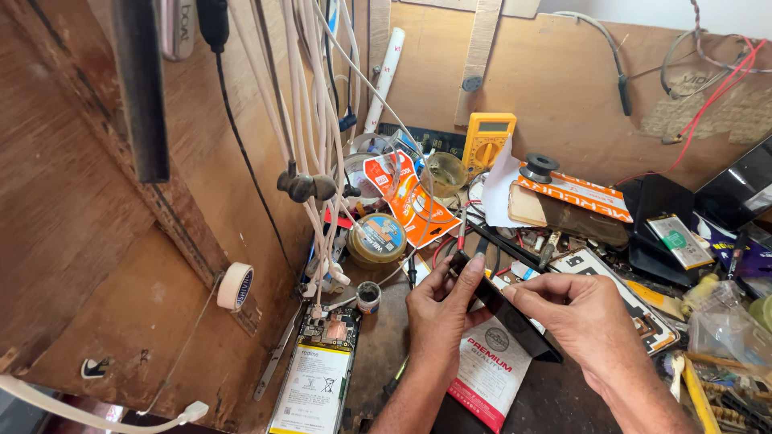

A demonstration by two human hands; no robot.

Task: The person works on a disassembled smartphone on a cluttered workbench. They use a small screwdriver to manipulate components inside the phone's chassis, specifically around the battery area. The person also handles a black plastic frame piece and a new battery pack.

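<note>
Hands (515, 309) pinching black phone (503, 309) edgewise

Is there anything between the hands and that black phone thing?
Nothing visible. The left hand and right hand both grip the black phone directly, tilted above the red-and-white packet. The clutter lies around them, not between.
</note>
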